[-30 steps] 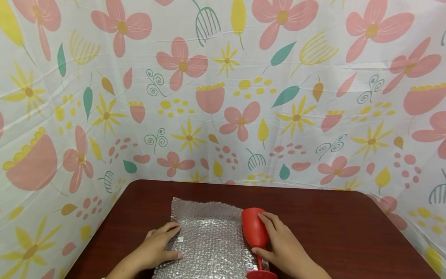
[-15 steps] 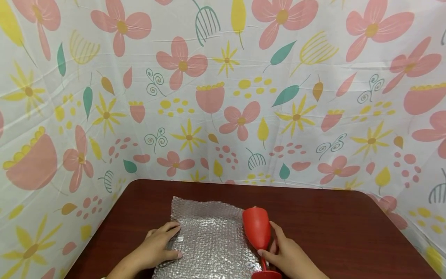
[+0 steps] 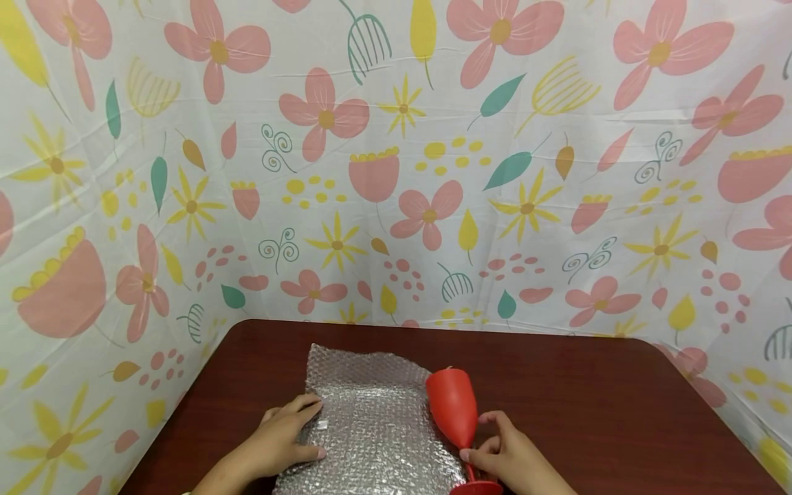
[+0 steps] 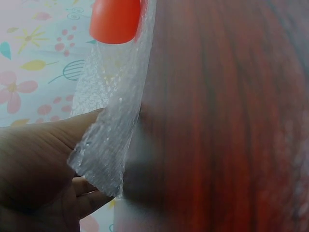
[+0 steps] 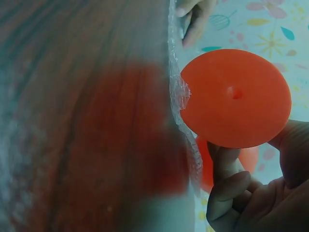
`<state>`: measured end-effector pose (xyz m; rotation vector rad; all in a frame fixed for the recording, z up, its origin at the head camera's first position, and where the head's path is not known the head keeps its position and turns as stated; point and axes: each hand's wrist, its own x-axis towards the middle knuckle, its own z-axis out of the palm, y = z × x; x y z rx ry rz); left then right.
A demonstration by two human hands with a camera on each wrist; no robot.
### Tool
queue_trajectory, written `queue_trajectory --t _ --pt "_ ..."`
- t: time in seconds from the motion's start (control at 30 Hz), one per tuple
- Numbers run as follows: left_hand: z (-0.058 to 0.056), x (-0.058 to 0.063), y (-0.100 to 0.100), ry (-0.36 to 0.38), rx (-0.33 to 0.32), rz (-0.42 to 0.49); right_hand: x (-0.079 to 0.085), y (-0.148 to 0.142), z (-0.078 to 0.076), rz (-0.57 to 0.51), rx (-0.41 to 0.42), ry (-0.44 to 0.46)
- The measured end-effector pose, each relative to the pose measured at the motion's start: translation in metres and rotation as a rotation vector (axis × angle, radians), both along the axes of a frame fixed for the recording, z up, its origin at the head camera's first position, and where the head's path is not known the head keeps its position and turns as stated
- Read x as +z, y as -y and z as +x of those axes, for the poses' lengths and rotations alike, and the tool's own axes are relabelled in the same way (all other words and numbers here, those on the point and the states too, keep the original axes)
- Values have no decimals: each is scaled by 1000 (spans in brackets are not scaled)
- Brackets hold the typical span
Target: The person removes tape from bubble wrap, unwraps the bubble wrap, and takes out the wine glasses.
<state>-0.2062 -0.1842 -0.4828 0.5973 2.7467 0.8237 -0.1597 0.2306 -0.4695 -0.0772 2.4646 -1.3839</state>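
A red plastic goblet (image 3: 454, 405) lies along the right edge of a sheet of bubble wrap (image 3: 377, 426), bowl away from me and foot toward me. My right hand (image 3: 516, 454) pinches its stem from the right, thumb at the stem just below the bowl. In the right wrist view, the round foot (image 5: 236, 99) faces the camera and covers part of the fingers. On the wrap's left edge rests my left hand (image 3: 278, 436), thumb and fingers spread on it. The left wrist view shows the wrap's edge (image 4: 108, 150) raised between thumb and fingers.
Everything lies on a dark red-brown wooden table (image 3: 588, 392) with rounded far corners. A white cloth (image 3: 396, 206) printed with flowers and leaves hangs behind the table and along its sides. A small white patch (image 3: 322, 425) shows on the wrap near my left hand.
My right fingers have come off the bowl and curled in near the stem. The goblet shifted right, then its bowl swung back left, leaving it more slanted. My left hand stays in place.
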Motion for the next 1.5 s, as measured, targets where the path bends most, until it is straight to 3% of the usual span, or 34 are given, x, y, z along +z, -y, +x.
queue_trajectory --t 0.13,0.47,0.77,0.9,1.27,1.5 --pt "0 0 -1 4 1 -6 -2 0 2 -39 6 11" --pt "0 0 -3 3 -9 0 -8 -5 -1 -109 124 45" --pt "-1 -1 -1 38 -4 2 -5 -9 -1 -310 188 199" --pt "-1 -1 0 39 -4 9 -5 -9 -2 -358 211 207" --pt "0 0 0 43 -1 13 3 -11 -2 -316 155 177" --pt "-2 1 0 54 8 10 7 -13 -6 -390 151 161"
